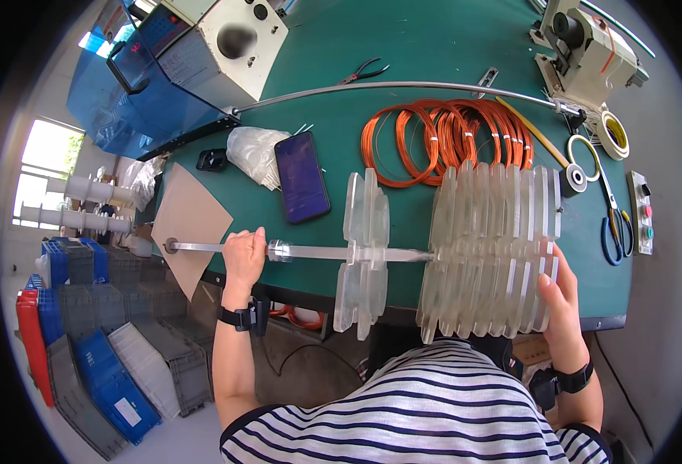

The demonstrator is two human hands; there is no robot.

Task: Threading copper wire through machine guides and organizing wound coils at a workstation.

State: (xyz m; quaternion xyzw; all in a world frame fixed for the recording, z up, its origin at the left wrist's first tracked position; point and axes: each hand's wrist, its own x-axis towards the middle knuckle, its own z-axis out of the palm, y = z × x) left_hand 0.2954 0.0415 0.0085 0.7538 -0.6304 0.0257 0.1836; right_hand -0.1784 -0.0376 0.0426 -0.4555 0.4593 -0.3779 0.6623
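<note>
Clear acrylic rod held level across green bench front edge, clear plates threaded on it: small cluster mid-rod, big stack at 3 o'clock end. Left hand fisted round rod at 9 o'clock. Right hand flat against stack's outer face, fingers spread. Looks like plate-spacing step; next move likely needs steady rod, plates slid square. Copper wire coils at 12 o'clock; phone at 11.
</note>
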